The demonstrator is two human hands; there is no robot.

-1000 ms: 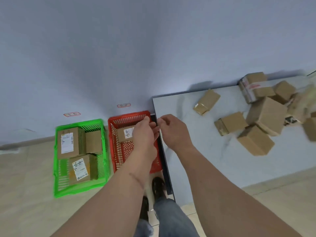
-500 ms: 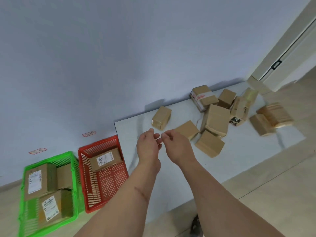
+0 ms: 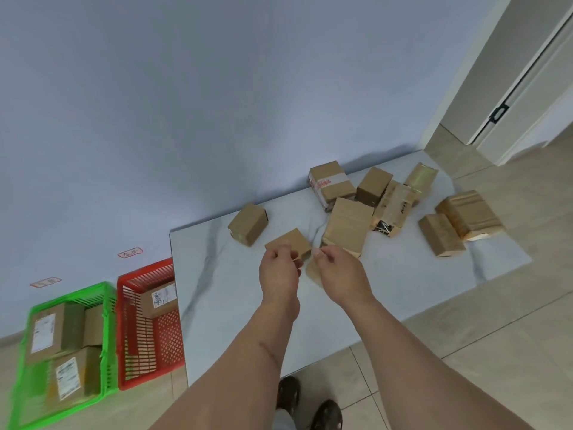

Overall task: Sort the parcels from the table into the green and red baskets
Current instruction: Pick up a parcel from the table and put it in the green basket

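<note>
your left hand (image 3: 280, 273) and right hand (image 3: 339, 273) hang over the table (image 3: 223, 293), fingers loosely curled, holding nothing. the nearest parcel (image 3: 290, 242) lies flat just beyond your fingertips. the red basket (image 3: 148, 361) and green basket (image 3: 24, 389) stand on the floor at the left, with parcels inside.

The surface (image 3: 235, 293) is looking white with grey streaks. Brown parcels (image 3: 348, 226) are lying on it. One basket (image 3: 21, 361) is showing bright green, the other basket (image 3: 148, 367) red.
</note>
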